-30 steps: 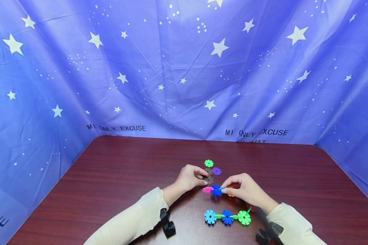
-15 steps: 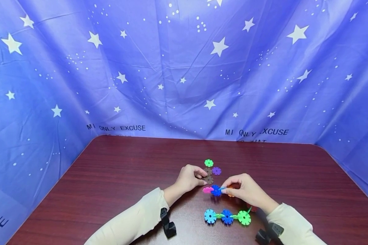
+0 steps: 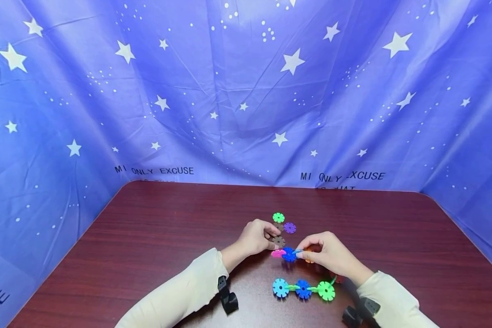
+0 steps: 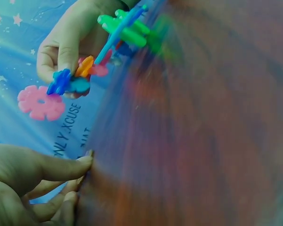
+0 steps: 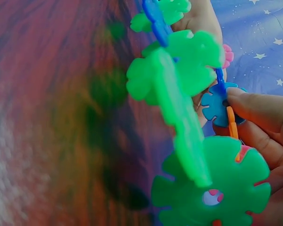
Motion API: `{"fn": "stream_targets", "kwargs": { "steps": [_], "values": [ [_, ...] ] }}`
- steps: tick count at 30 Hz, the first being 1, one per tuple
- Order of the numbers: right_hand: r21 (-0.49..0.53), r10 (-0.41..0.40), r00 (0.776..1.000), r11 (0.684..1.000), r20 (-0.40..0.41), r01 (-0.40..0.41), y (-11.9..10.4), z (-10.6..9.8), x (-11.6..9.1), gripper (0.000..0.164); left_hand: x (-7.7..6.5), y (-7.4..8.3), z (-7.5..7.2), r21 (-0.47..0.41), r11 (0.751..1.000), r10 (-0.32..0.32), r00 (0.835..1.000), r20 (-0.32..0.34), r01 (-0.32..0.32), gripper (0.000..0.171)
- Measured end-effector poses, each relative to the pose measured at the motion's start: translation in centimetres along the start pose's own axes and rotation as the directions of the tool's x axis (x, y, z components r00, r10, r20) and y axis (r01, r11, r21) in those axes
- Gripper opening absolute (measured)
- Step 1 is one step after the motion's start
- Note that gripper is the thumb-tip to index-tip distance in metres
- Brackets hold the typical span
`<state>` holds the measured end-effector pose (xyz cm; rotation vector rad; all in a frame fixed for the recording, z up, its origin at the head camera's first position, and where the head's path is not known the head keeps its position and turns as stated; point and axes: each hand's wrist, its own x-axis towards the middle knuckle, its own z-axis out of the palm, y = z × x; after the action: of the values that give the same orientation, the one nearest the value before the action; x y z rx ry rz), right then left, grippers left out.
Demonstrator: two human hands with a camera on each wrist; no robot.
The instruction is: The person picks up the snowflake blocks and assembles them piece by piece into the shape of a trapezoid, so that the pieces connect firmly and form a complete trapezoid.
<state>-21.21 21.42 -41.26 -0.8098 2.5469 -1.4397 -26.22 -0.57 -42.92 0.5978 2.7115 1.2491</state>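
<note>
My right hand [image 3: 330,255] pinches a light-blue notched interlocking disc [image 5: 215,104] between thumb and fingers. That disc belongs to a linked chain, with a dark-blue disc [image 3: 289,254] and a pink disc [image 4: 41,102] at its free end and an orange disc [image 3: 309,256] beside the fingers. My left hand [image 3: 255,238] is low at the table, thumb and fingertips at opposite edges of a brown disc [image 3: 278,242]. Just beyond its fingers lies a second brown disc [image 3: 278,226], partly covered. The chain's green discs [image 5: 212,181] curve round below my right hand.
A green disc [image 3: 278,217] and a purple disc [image 3: 289,228] lie loose past the brown ones. Nearer me, the chain's light-blue end disc [image 3: 280,288] is by the dark-red table [image 3: 168,214]. A star-printed blue curtain [image 3: 229,91] stands behind the table.
My left hand has shifted slightly to the right, and its fingers now sit around the nearer brown disc, which shows more fully. My right hand and the chain have hardly moved.
</note>
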Motion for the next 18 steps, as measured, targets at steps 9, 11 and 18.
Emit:
{"fn": "stream_targets", "kwargs": {
  "steps": [9,11,18],
  "values": [
    [0.010,-0.016,1.000,1.000,-0.024,0.016,0.0,0.0,0.0,0.005,-0.3,-0.1,-1.1,-0.057,0.998,-0.018,0.999,0.051,0.021,0.026],
    [0.006,-0.025,0.999,1.000,-0.029,0.026,0.1,0.1,0.0,0.004,-0.5,-0.3,-1.2,-0.074,0.997,-0.009,0.999,0.044,0.012,0.025],
    [-0.036,0.002,0.998,0.999,-0.065,-0.004,0.1,0.1,0.2,0.004,-1.1,-1.1,-1.8,-0.140,0.990,0.024,0.999,0.021,-0.021,0.016]
  ]
}}
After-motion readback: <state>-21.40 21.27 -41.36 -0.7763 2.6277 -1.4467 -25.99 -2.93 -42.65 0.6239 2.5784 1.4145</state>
